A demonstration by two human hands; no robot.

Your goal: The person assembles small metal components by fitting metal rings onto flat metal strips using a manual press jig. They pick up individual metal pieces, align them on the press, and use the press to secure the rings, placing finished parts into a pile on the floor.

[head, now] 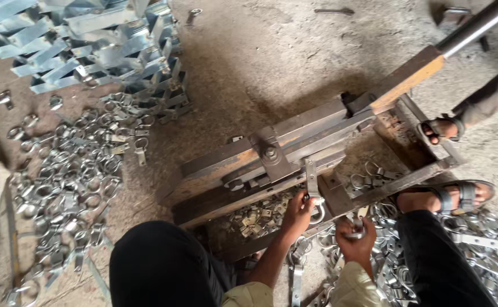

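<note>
My left hand point(298, 215) grips a shiny metal strap with a ring end point(314, 193), holding it upright against the front of a rusty lever press point(271, 153). Just to the right and lower, my right hand point(356, 241) is closed on another ring clamp point(356, 226) above a heap of similar parts. My knees in dark trousers frame the hands. Small cut metal offcuts point(257, 219) lie under the press.
A large spread of ring clamps point(72, 176) covers the floor at left, with stacked bent metal brackets point(84, 45) behind it. More clamps point(476, 239) pile at right. The press handle point(476, 25) rises to the upper right. Sandalled feet point(442, 128) rest on the frame.
</note>
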